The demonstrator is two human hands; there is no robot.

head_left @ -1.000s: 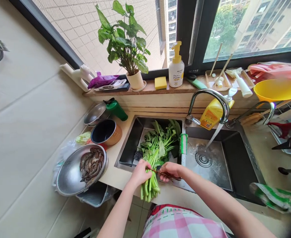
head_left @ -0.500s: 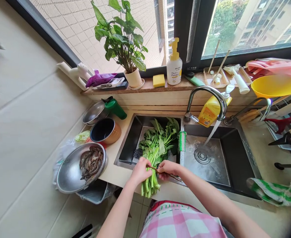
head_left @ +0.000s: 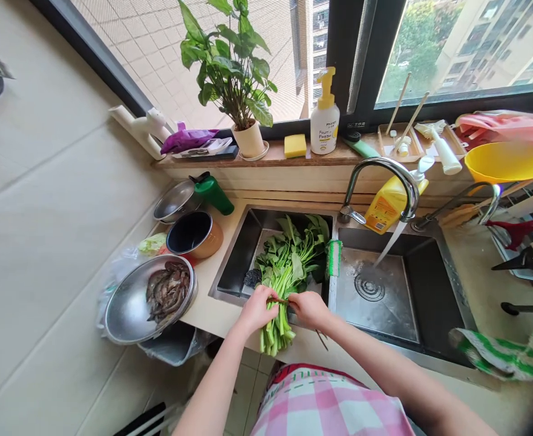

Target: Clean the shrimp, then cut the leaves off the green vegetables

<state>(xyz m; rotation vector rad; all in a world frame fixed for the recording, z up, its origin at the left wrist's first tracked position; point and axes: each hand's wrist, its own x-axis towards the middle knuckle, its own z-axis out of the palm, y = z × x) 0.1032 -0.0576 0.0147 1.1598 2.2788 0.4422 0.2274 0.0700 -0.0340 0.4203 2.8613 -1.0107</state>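
A bundle of leafy greens (head_left: pixel 288 266) with long pale stems lies over the front edge of the left sink basin (head_left: pixel 235 263). Its leaves rest in the basin, and the cut ends stick out over the counter. A thin brown tie (head_left: pixel 277 300) crosses the stems. My left hand (head_left: pixel 258 310) pinches this tie at the bundle's left side. On the right, my right hand (head_left: pixel 310 310) has its fingers closed on the same tie, whose loose ends hang below the wrist. The fingertips of both hands are partly hidden.
Water runs from the faucet (head_left: pixel 414 194) into the right basin (head_left: pixel 438 284). At left stand a steel bowl (head_left: pixel 127 303) of shrimp (head_left: pixel 169 290) and a brown pot (head_left: pixel 212 239). A green-striped cloth (head_left: pixel 506 354) lies at right. Bottles and a potted plant (head_left: pixel 248 139) line the sill.
My right hand has moved slightly up, and the tie now stretches level between both hands. Its loose ends have swung downward. The view has shifted a little.
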